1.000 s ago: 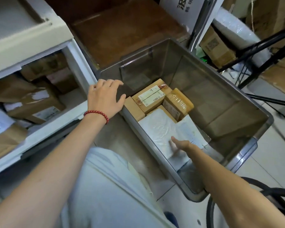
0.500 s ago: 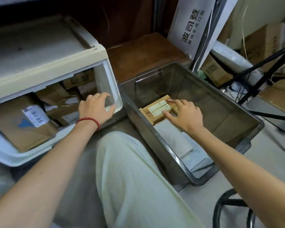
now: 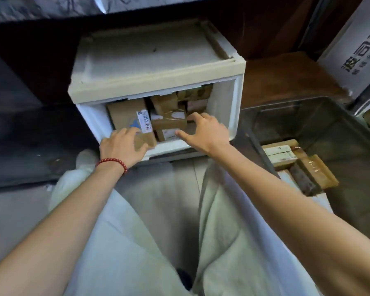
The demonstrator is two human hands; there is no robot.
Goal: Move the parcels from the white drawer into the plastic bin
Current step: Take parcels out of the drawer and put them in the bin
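The white drawer (image 3: 220, 107) stands open in front of me, packed with several brown parcels. A large flat parcel (image 3: 126, 116) with a barcode label leans at its left. A small brown box (image 3: 169, 123) lies in the middle. My left hand (image 3: 122, 147) rests on the drawer's front rim, fingers over the large parcel's lower edge. My right hand (image 3: 203, 132) reaches into the drawer with thumb and fingers spread on either side of the small brown box. The clear plastic bin (image 3: 254, 135) sits to the right and holds a labelled box (image 3: 280, 153) and a tan box (image 3: 317, 174).
My knees in pale trousers (image 3: 158, 231) fill the lower view in front of the drawer. A brown wooden surface (image 3: 286, 77) lies behind the bin, and a white printed box (image 3: 359, 54) stands at the far right. Dark sheeting (image 3: 19, 124) covers the left side.
My right hand left the bin and moved left into the drawer. My left hand slid left along the drawer's front. The view turned from the bin toward the drawer.
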